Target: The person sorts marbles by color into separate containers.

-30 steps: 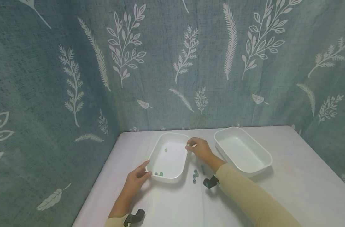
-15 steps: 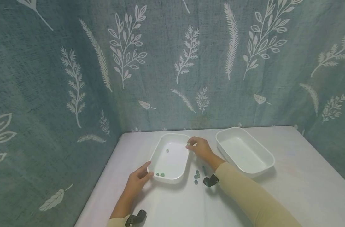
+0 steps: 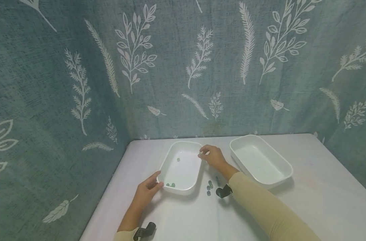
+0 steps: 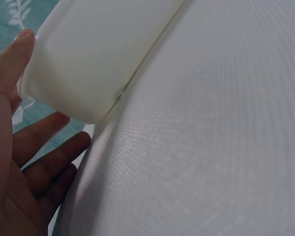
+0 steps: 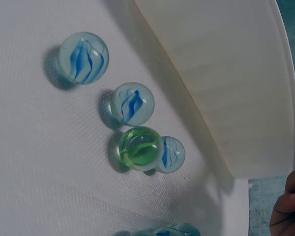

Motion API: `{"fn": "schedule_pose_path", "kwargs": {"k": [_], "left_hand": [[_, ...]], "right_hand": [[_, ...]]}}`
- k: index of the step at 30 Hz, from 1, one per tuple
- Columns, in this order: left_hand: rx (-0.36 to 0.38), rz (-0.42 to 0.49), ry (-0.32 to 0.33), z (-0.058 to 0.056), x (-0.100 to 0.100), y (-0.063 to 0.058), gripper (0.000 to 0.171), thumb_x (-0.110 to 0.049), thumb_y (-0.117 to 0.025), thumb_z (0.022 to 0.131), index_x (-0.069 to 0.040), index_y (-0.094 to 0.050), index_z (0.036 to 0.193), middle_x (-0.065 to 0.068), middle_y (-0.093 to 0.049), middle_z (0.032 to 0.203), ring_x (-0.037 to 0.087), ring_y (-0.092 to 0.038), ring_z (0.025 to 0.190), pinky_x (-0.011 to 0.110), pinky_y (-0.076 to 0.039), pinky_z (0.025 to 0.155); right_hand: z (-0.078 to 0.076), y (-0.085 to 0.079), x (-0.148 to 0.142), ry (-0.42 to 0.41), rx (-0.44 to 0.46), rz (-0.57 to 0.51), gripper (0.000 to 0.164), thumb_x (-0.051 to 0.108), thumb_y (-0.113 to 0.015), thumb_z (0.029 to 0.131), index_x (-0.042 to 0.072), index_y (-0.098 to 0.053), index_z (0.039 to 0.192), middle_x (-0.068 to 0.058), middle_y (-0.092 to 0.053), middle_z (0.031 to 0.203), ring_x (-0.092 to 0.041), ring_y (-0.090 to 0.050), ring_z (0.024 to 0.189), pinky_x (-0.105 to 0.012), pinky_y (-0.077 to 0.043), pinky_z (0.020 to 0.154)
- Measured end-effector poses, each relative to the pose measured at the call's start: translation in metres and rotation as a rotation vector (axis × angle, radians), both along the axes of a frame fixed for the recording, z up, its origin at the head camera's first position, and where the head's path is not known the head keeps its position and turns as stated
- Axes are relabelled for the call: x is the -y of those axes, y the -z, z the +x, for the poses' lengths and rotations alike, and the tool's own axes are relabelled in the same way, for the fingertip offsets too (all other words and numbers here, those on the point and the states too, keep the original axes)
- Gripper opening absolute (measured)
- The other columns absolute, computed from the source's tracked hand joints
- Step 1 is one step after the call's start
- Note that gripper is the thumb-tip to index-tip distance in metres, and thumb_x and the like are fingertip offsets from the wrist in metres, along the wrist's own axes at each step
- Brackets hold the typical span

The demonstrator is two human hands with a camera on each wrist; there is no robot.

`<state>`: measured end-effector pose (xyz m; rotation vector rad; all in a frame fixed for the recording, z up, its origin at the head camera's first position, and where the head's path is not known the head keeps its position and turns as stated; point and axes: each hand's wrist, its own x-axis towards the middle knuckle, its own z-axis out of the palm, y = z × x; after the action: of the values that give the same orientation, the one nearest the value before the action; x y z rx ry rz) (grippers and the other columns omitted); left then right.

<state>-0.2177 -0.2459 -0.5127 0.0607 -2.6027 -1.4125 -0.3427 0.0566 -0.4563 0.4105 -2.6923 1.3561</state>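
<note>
In the head view, my left hand point(image 3: 147, 190) grips the near-left corner of a white tray point(image 3: 181, 191), thumb over the rim. The left wrist view shows its lower fingers spread outside the wall. My right hand point(image 3: 214, 157) is at that tray's far-right rim, fingertips together; they appear to pinch a small pale-green marble point(image 3: 200, 153), partly hidden. Inside the tray lie a green marble point(image 3: 178, 159) and two marbles near the left thumb. Beside the tray, several glass marbles point(image 5: 132, 104) rest on the cloth, blue-swirled ones and a green-swirled marble point(image 5: 140, 147).
A second white tray point(image 3: 268, 184) stands to the right, beyond my right forearm. More marbles point(image 5: 167, 230) show at the bottom of the right wrist view. A white cloth point(image 3: 189, 217) covers the table; a leaf-patterned curtain point(image 3: 171, 124) hangs behind and at the left.
The whole head view shifts slightly as the camera moves. Both hands, the trays and the marbles keep about the same places relative to each other.
</note>
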Motion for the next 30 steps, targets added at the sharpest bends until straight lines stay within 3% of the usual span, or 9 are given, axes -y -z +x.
{"fn": "schedule_pose_path", "kwargs": {"k": [19,30], "left_hand": [[0.009,0.000,0.011,0.0018,-0.0013,-0.0064,0.053,-0.037,-0.070,0.090,-0.029,-0.054,0.140,0.004,-0.049,0.144,0.034,-0.054,0.122,0.055,-0.045,0.096],[0.010,0.008,0.010,0.0015,-0.0013,-0.0055,0.053,-0.036,-0.070,0.089,-0.029,-0.054,0.139,0.003,-0.051,0.143,0.032,-0.055,0.121,0.054,-0.046,0.096]], "right_hand": [[-0.0031,0.0058,-0.0014,0.023,0.083,-0.056,0.025,0.027,-0.074,0.088,0.012,-0.069,0.108,0.002,-0.064,0.093,-0.017,-0.060,0.082,-0.033,-0.053,0.069],[-0.0018,0.0094,-0.0015,0.032,0.079,-0.072,0.023,0.028,-0.072,0.089,0.013,-0.069,0.106,0.003,-0.065,0.092,-0.017,-0.060,0.084,-0.035,-0.052,0.072]]}}
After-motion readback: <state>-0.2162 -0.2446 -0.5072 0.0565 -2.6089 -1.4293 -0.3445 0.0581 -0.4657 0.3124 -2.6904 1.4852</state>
